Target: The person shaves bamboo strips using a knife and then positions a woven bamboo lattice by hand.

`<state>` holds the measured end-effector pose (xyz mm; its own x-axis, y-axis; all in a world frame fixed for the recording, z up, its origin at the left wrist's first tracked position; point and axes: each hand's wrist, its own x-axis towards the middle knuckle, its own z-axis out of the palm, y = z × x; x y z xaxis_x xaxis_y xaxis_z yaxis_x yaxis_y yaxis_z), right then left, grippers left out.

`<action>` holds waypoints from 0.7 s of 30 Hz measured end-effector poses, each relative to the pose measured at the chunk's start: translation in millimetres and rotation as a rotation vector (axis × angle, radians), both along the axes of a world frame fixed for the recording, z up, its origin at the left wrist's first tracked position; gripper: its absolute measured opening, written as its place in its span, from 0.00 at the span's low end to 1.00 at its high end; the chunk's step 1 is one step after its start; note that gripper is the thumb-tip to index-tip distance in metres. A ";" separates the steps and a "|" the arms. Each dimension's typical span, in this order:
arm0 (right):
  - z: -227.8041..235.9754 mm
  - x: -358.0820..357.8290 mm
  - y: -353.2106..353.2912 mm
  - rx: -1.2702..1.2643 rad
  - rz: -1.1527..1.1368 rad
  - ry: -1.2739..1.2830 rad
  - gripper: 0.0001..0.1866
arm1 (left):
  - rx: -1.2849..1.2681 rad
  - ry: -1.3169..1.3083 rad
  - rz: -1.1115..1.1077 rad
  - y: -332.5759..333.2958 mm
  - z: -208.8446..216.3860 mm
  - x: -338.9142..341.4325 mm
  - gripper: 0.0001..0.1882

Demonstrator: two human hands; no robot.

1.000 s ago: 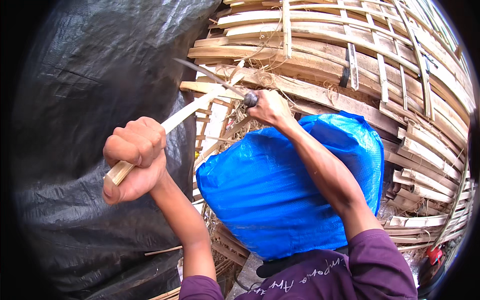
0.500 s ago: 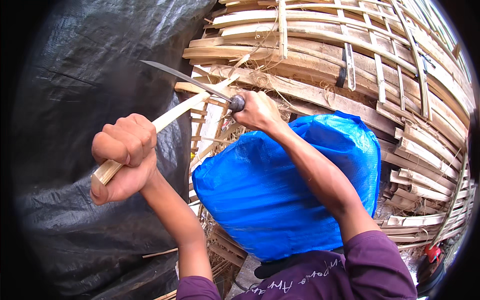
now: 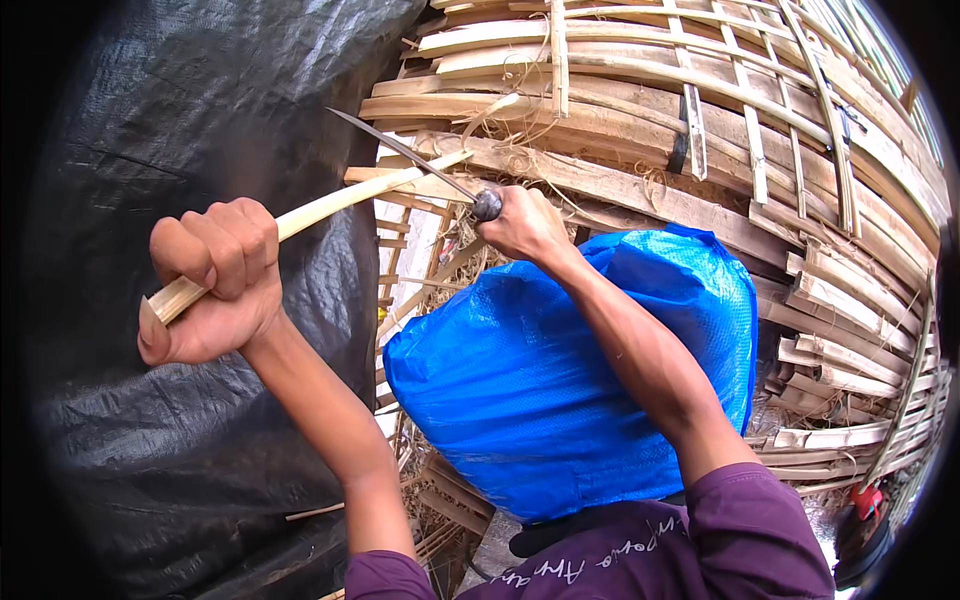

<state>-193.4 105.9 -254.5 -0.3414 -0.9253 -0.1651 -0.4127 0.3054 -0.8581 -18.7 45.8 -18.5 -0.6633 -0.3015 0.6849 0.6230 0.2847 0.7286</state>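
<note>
The left hand (image 3: 222,270) is closed in a fist around the pale strip (image 3: 350,201), which slants away from it to just beyond the right hand (image 3: 527,224), itself wrapped around the knife (image 3: 408,154). The knife crosses the strip near its far end, so the shaving looks unfinished. The stretch between the hands seems smooth already; whatever the fist covers cannot be judged. Curled shavings (image 3: 520,157) lie beyond the right hand

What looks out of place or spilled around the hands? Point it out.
Thin curled shavings lie loose and tangled on the wooden planks beyond the right hand, looking untidy against those long, straight pieces.
</note>
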 end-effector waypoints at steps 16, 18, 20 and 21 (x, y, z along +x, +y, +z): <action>-1.2 -6.5 8.1 -0.002 0.042 0.038 0.13 | 0.090 0.035 0.058 -13.4 0.4 16.0 0.24; -1.1 -5.3 7.5 -0.034 0.052 0.023 0.13 | 0.065 0.009 0.025 -12.8 -0.5 18.8 0.24; -2.1 -6.6 7.8 0.005 0.061 -0.061 0.16 | 0.066 0.015 0.054 -9.7 -1.3 20.1 0.24; -8.1 -8.8 6.3 0.022 0.031 -0.068 0.16 | 0.067 0.026 0.078 -7.7 -2.3 18.7 0.25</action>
